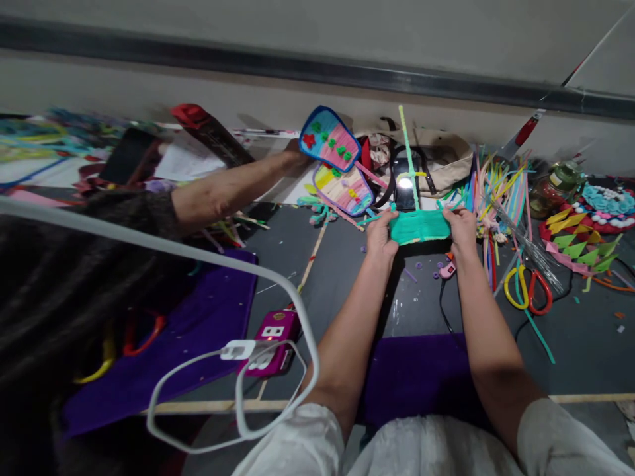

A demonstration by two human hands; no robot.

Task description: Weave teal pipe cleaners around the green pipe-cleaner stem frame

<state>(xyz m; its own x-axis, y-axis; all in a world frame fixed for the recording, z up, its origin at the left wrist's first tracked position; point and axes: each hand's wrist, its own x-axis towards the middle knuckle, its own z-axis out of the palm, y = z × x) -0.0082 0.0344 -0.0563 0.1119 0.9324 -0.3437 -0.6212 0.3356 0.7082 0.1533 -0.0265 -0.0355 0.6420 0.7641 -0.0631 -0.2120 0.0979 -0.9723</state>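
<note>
A teal panel of pipe cleaners (pixel 421 226) is stretched level between my two hands above the dark table. My left hand (pixel 381 235) pinches its left end, and my right hand (pixel 461 230) grips the right end. From the panel's top edge rises a light green pipe cleaner stem (pixel 409 155), with a short yellow piece across it. A phone (pixel 404 188) stands behind the stem. Below my right hand lies a small pink glue gun (pixel 447 270) with a black cord. Little purple bits are scattered under the panel.
A co-worker's arm (pixel 223 188) reaches from the left towards two colourful pipe cleaner paddles (pixel 331 139). Yellow and red scissors (pixel 528 291) lie right, near bundled pipe cleaners (pixel 501 188). A magenta power strip (pixel 270 344) and white cable (pixel 238 396) occupy the left front.
</note>
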